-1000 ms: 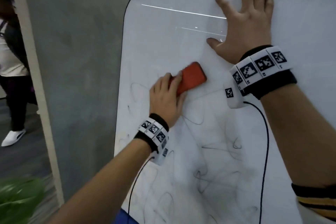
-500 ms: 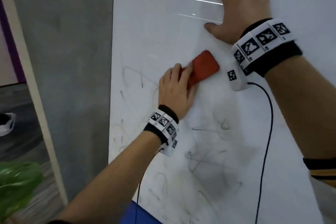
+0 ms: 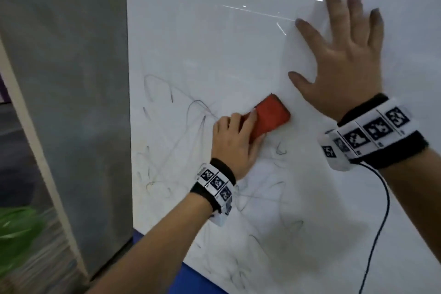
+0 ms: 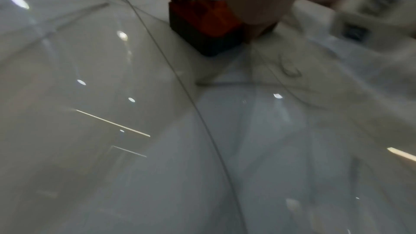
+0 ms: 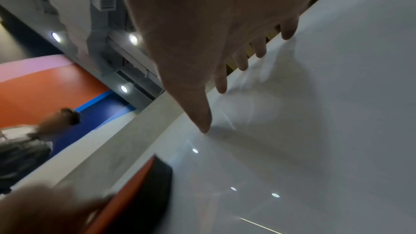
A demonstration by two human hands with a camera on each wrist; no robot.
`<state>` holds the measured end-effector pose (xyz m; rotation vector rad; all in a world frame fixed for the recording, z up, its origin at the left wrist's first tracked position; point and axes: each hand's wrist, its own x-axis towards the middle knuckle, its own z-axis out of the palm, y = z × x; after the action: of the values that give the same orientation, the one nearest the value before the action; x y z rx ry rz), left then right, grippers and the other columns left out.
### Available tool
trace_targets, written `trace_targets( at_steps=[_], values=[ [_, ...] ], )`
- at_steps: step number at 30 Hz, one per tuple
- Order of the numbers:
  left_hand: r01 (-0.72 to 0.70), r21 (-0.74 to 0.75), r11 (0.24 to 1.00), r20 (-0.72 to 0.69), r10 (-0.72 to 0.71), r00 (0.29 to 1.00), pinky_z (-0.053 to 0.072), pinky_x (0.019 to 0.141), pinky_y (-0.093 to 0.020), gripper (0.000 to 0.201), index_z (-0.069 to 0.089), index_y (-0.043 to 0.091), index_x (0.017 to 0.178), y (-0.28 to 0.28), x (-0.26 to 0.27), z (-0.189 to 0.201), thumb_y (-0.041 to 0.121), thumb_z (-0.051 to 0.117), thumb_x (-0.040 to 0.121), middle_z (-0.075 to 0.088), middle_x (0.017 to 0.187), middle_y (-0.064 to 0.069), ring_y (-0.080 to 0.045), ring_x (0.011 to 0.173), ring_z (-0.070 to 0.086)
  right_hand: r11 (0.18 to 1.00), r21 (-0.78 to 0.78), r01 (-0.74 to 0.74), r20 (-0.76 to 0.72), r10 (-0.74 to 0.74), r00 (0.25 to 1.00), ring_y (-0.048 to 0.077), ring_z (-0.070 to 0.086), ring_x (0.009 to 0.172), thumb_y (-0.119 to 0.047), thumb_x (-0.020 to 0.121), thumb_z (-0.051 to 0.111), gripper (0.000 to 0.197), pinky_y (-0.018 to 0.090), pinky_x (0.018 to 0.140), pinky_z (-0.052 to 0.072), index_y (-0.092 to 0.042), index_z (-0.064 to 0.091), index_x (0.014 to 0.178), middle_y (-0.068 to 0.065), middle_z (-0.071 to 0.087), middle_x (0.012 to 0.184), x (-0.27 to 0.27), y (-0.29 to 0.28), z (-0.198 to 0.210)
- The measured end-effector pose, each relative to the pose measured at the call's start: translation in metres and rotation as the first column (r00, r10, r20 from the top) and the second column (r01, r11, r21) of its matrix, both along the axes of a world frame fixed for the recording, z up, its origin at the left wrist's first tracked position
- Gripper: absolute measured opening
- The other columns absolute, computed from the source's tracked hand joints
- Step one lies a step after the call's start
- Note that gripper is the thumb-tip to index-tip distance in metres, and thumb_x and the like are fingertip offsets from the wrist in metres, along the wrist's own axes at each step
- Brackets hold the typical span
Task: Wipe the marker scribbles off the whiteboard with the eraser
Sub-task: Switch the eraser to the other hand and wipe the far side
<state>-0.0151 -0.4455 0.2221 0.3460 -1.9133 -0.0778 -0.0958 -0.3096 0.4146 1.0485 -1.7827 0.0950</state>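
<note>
While left hand holds eraser, right hand (fingers spread) braces whiteboard.

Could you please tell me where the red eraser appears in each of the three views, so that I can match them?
Head: red eraser mid-frame on the whiteboard, under the left hand.
Left wrist: top centre, beyond the fingers.
Right wrist: bottom left, edge-on.
Shared landmark: the left hand that grips the eraser.

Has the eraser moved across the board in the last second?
Yes. The eraser, gripped by the left hand, has slid rightward, farther from the whiteboard left edge and the loop scribbles beside it.
</note>
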Motion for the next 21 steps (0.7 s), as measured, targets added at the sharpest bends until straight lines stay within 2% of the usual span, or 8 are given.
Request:
trace_targets(
  at_steps=[2, 6, 7, 9, 12, 15, 18, 21],
  values=[
    [-0.099, 0.06, 0.993, -0.045, 0.102, 0.994, 0.042, 0.074, -0.041, 0.05, 0.059, 0.008, 0.126, -0.029, -0.001, 0.022, 0.044, 0.057, 0.092, 0.058, 0.1, -0.015, -0.032, 0.085, 0.052, 1.0, 0.03, 0.008, 0.009, -0.008, 1.0, 0.043, 0.007, 0.156, -0.049, 0.092, 0.062, 0.076, 0.063, 0.124, 0.006, -0.025, 0.032, 0.157, 0.014, 0.006, 0.17, -0.009, 0.013, -0.011],
    [-0.183, 0.441, 0.879, -0.21, 0.299, 0.931, 0.044, 0.085, -0.045, 0.056, 0.054, 0.006, 0.131, -0.074, -0.004, 0.092, 0.046, 0.054, 0.092, 0.055, 0.118, -0.019, -0.036, 0.1, 0.053, 0.989, 0.142, 0.046, -0.031, -0.042, 0.999, 0.043, 0.003, 0.156, -0.051, 0.095, 0.057, 0.075, 0.06, 0.125, 0.003, -0.026, 0.028, 0.16, 0.015, 0.002, 0.17, -0.021, 0.032, -0.026],
    [-0.195, 0.421, 0.886, -0.216, 0.307, 0.927, 0.044, 0.084, -0.045, 0.055, 0.054, 0.007, 0.133, -0.065, -0.01, 0.098, 0.045, 0.054, 0.093, 0.055, 0.118, -0.018, -0.036, 0.1, 0.053, 0.986, 0.16, 0.048, -0.048, -0.041, 0.998, 0.043, 0.004, 0.156, -0.051, 0.096, 0.055, 0.074, 0.059, 0.125, 0.003, -0.025, 0.027, 0.16, 0.016, 0.003, 0.17, -0.023, 0.035, -0.03],
    [-0.158, 0.221, 0.962, -0.216, 0.206, 0.954, 0.042, 0.077, -0.042, 0.053, 0.054, 0.008, 0.135, -0.022, -0.022, 0.087, 0.042, 0.056, 0.095, 0.057, 0.11, -0.017, -0.033, 0.092, 0.051, 0.985, 0.173, 0.015, -0.049, -0.006, 0.999, 0.042, 0.005, 0.156, -0.046, 0.098, 0.054, 0.073, 0.059, 0.126, 0.005, -0.019, 0.026, 0.161, 0.016, 0.006, 0.17, -0.028, 0.04, -0.036],
    [-0.003, 0.022, 1.0, -0.098, 0.005, 0.995, 0.041, 0.072, -0.042, 0.05, 0.055, 0.013, 0.136, 0.04, -0.027, 0.036, 0.039, 0.062, 0.094, 0.056, 0.1, -0.014, -0.03, 0.085, 0.049, 0.985, 0.122, -0.124, 0.027, 0.122, 0.992, 0.038, 0.01, 0.157, -0.03, 0.099, 0.058, 0.075, 0.052, 0.127, 0.007, -0.002, 0.023, 0.159, 0.017, 0.012, 0.169, -0.033, 0.048, -0.044],
    [-0.048, 0.054, 0.997, -0.103, 0.053, 0.993, 0.044, 0.074, -0.043, 0.05, 0.052, 0.016, 0.133, 0.006, -0.019, 0.041, 0.044, 0.056, 0.092, 0.055, 0.102, -0.017, -0.033, 0.087, 0.052, 0.983, 0.128, -0.128, 0.071, 0.12, 0.99, 0.032, 0.01, 0.158, -0.027, 0.093, 0.068, 0.085, 0.047, 0.129, 0.011, 0.001, 0.022, 0.159, 0.015, 0.01, 0.17, -0.036, 0.064, -0.047],
    [-0.162, 0.336, 0.928, -0.218, 0.244, 0.945, 0.046, 0.085, -0.048, 0.059, 0.052, 0.009, 0.134, -0.057, -0.01, 0.091, 0.05, 0.051, 0.091, 0.054, 0.12, -0.02, -0.037, 0.103, 0.053, 0.976, 0.204, -0.079, 0.056, 0.069, 0.996, 0.031, 0.011, 0.158, -0.032, 0.091, 0.069, 0.088, 0.047, 0.128, 0.014, -0.001, 0.022, 0.159, 0.013, 0.01, 0.17, -0.035, 0.077, -0.043],
    [-0.216, 0.402, 0.89, -0.213, 0.32, 0.923, 0.044, 0.089, -0.048, 0.058, 0.05, 0.006, 0.135, -0.051, -0.02, 0.096, 0.048, 0.048, 0.095, 0.053, 0.125, -0.019, -0.037, 0.109, 0.051, 0.971, 0.229, -0.068, 0.039, 0.061, 0.997, 0.032, 0.011, 0.158, -0.029, 0.091, 0.067, 0.084, 0.048, 0.128, 0.014, -0.004, 0.025, 0.159, 0.015, 0.01, 0.17, -0.034, 0.08, -0.042]
  ],
)
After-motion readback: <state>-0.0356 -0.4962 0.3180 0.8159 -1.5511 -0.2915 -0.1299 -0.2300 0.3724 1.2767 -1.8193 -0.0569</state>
